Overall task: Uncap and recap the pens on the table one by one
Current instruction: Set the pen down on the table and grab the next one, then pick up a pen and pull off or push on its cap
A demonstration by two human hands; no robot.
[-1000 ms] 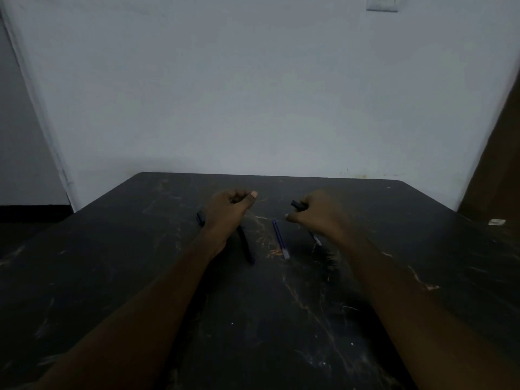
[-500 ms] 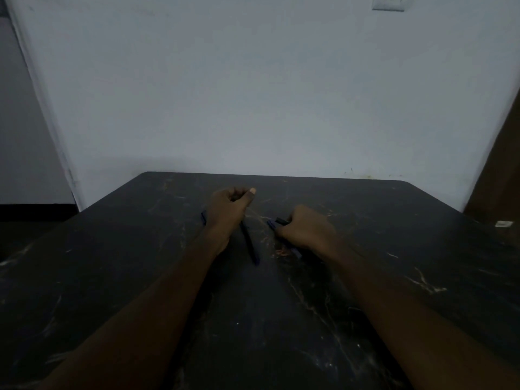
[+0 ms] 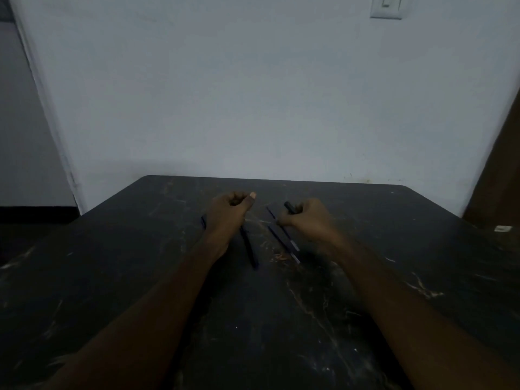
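Forearms reach in from the lower corners of the frame and meet near the middle of a dark, scuffed bench (image 3: 365, 277) set against a pale wall (image 3: 253, 94). At centre left, the left hand (image 3: 228, 212) is curled into a loose fist, thumb on top; whether its fingers (image 3: 235, 199) enclose anything cannot be told. A dark pen (image 3: 249, 247) lies on the bench just below and right of that hand, running down toward the viewer, and a short dark end (image 3: 203, 221) shows at the hand's left edge. At centre right, the right hand (image 3: 305, 220) is clenched around a dark pen piece (image 3: 289, 207), whose blunt end sticks out up and to the left from the fist. Just left of this hand, two thin pens (image 3: 284, 240) lie side by side on the bench, slanting from upper left to lower right, close to each other. A light switch plate (image 3: 386, 7) sits on the wall at upper right.
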